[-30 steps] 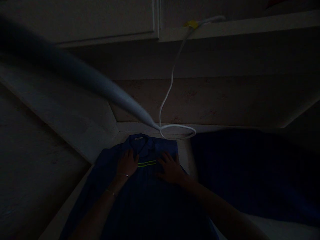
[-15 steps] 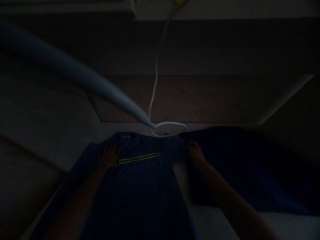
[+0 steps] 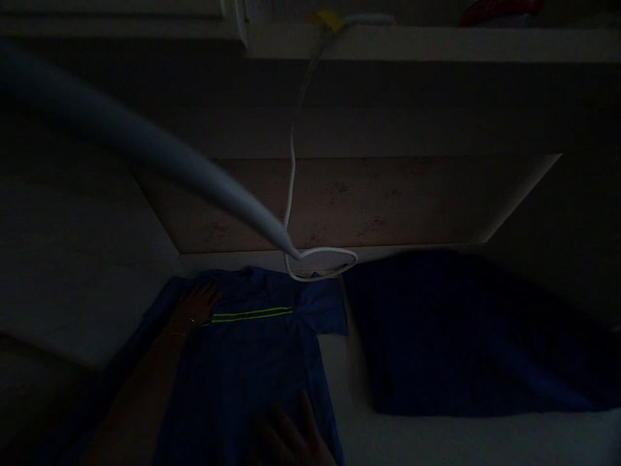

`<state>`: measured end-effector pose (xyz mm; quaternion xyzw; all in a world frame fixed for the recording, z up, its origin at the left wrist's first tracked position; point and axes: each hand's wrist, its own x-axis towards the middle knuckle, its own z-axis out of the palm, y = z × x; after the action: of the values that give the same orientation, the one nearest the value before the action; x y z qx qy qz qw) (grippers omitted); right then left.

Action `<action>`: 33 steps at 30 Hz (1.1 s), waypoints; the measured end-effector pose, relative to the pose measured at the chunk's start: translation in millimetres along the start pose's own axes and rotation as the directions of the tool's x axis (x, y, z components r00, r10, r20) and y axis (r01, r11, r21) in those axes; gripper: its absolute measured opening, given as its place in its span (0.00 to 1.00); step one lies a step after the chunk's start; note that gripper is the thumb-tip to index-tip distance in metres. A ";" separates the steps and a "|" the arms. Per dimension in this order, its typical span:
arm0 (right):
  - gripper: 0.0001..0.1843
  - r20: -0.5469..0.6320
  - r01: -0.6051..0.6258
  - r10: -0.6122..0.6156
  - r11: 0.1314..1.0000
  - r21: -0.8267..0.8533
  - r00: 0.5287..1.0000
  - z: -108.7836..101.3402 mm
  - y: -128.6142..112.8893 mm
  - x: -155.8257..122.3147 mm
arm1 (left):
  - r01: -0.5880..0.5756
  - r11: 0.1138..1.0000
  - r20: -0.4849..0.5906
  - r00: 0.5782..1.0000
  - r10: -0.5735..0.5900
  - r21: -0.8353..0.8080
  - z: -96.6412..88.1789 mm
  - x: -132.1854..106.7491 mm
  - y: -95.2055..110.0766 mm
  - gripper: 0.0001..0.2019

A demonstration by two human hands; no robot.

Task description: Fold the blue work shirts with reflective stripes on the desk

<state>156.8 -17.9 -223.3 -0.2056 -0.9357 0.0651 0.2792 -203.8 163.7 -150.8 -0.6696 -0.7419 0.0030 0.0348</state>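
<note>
dim room. shirt [image 3: 252, 362] lies flat on a white surface [image 3: 436, 440], collar at the far end. left hand [image 3: 196, 303] open, palm down on its shoulder beside the green stripe [image 3: 252, 315]. right hand [image 3: 286, 440] fingers spread, low on the front. dark cloth [image 3: 460, 330] just beside. cable [image 3: 320, 262] loops near the collar.

It looked like a dim room in a home, probably a bedroom. A blue shirt [image 3: 252, 362] and a second dark garment [image 3: 460, 336] lay spread on a white bed [image 3: 436, 440] set into a pale wood-panelled alcove [image 3: 363, 200]. A white charging cable [image 3: 291, 168] hung from the shelf [image 3: 436, 45] above.
</note>
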 end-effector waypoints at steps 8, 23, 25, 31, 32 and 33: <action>0.35 0.275 -0.080 0.054 0.993 0.084 0.960 -46.0 -14.8 6.6 | 0.147 0.988 -0.093 0.985 -0.143 0.042 -9.7 -33.4 48.9 0.22; 0.29 0.433 -0.287 0.155 0.923 0.258 0.888 -105.2 -32.5 25.4 | 0.178 0.957 -0.245 0.962 -0.120 0.229 -49.8 -157.0 44.4 0.26; 0.28 0.386 -0.254 0.134 0.926 0.278 0.913 -116.0 -32.4 14.8 | 0.121 0.980 -0.170 0.981 -0.094 0.155 -48.6 -174.0 79.5 0.27; 0.18 0.009 0.079 -0.080 0.990 0.117 0.997 -86.2 -41.4 -73.4 | 0.179 0.982 0.041 0.983 -0.181 0.062 -21.7 -252.1 145.6 0.29; 0.17 -0.040 0.074 -0.071 0.994 0.081 0.997 -71.0 -45.7 -88.6 | 0.186 0.981 0.056 0.980 -0.189 0.063 -17.2 -259.3 146.4 0.29; 0.17 -0.056 0.066 -0.063 0.996 0.056 0.996 -55.2 -50.5 -100.9 | 0.188 0.980 0.071 0.979 -0.192 0.061 -13.8 -263.5 145.3 0.29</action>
<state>246.3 -105.8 -215.2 -0.1689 -0.9316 0.0777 0.3125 -32.1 -83.7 -157.1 -0.5940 -0.8028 0.0451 0.0246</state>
